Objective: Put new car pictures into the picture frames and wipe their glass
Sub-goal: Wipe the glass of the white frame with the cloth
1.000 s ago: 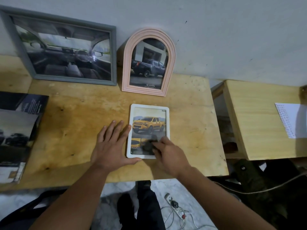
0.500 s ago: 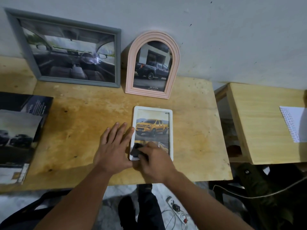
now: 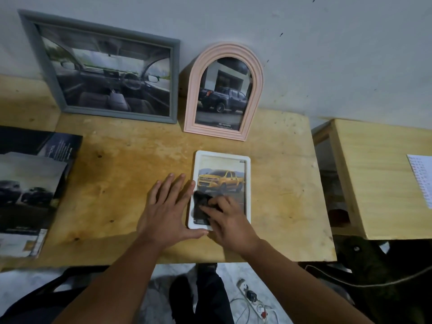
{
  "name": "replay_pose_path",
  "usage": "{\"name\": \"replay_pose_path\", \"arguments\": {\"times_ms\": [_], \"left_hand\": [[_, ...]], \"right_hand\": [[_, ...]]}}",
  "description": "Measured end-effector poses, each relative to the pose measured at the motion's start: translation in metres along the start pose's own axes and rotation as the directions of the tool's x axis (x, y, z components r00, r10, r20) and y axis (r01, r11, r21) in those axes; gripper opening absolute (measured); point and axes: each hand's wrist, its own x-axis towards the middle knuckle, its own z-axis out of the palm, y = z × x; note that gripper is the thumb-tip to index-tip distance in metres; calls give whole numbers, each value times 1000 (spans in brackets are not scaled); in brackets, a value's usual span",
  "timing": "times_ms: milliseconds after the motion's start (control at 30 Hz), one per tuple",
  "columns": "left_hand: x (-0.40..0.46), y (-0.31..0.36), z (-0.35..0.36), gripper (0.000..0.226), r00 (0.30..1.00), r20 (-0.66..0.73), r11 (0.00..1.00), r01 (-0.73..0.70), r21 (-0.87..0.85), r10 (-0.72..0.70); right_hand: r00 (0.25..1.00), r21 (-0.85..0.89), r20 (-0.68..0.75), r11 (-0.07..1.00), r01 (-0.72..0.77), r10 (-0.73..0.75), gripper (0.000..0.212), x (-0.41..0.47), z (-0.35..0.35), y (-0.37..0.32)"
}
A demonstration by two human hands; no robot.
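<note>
A small white frame (image 3: pixel 247 174) with a yellow pickup picture lies flat on the wooden table (image 3: pixel 121 178). My left hand (image 3: pixel 167 211) rests flat on the table, fingers straight, its thumb along the frame's lower left corner. My right hand (image 3: pixel 230 222) presses a dark cloth (image 3: pixel 199 202) onto the lower left of the glass, fingers bent over it. Against the wall lean a grey frame (image 3: pixel 174 73) showing a car interior and a pink arched frame (image 3: pixel 194 90) showing a dark pickup.
Dark car brochures (image 3: pixel 30 190) lie at the table's left edge. A second, lighter table (image 3: pixel 378 174) with a white printed sheet (image 3: pixel 422 178) stands to the right. A power strip with cables (image 3: pixel 253 300) lies on the floor below.
My right hand slid the cloth across the lower glass, from the middle to the left, and now a little upward. My left hand has stayed in place.
</note>
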Motion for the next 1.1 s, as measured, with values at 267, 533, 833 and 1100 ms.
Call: {"name": "replay_pose_path", "arguments": {"times_ms": [267,533,833,1100], "left_hand": [[2,0,-2,135,1000,15,1000,7,-1,-7],[1,1,-5,133,999,36,999,17,30,-18],[-1,2,-4,134,1000,18,1000,10,25,-10],[1,-1,4,130,1000,8,1000,18,13,-19]], "right_hand": [[951,-183,-192,943,-278,243,31,88,-21,49],[989,-102,114,989,111,-99,33,18,-13,19],[963,-78,-197,977,-200,181,36,48,-35,51],[989,249,-25,959,-134,144,33,-1,14,-6]]}}
